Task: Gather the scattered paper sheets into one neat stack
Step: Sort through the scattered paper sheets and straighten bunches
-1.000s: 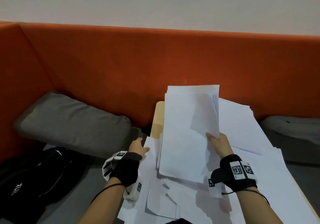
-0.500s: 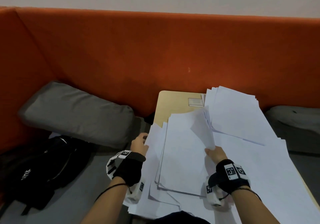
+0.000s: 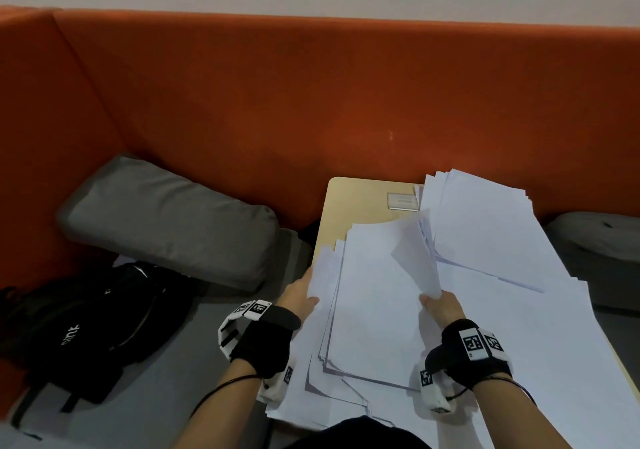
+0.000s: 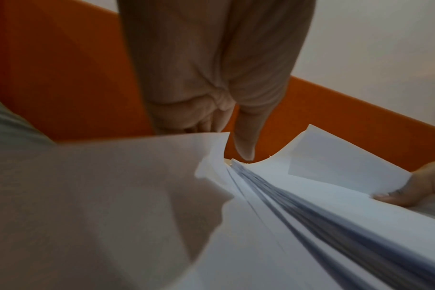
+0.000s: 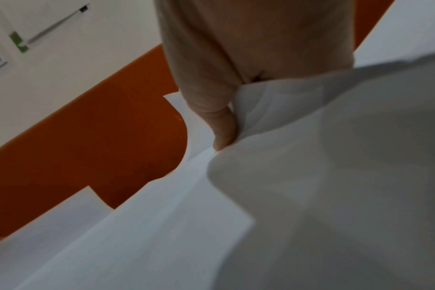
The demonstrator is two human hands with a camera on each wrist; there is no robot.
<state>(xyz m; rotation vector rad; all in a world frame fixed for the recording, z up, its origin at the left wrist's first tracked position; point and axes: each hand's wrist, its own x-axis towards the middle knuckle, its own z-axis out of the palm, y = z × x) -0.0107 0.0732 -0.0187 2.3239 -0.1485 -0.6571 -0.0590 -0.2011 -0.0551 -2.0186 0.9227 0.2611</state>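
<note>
Head view: held bundle (image 3: 374,303) now lowered flat onto loose sheets (image 3: 519,327).
Left hand (image 3: 299,296) and right hand (image 3: 441,304) both pinch its edges; squaring up likely next.

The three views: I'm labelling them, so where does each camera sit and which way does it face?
Head: looks down at white paper sheets on the beige wooden table; both forearms show.
Left wrist: along the left hand at the sheets' edges.
Right wrist: along the right hand, thumb on paper.
Shared: head and left wrist both show the right hand.
</note>
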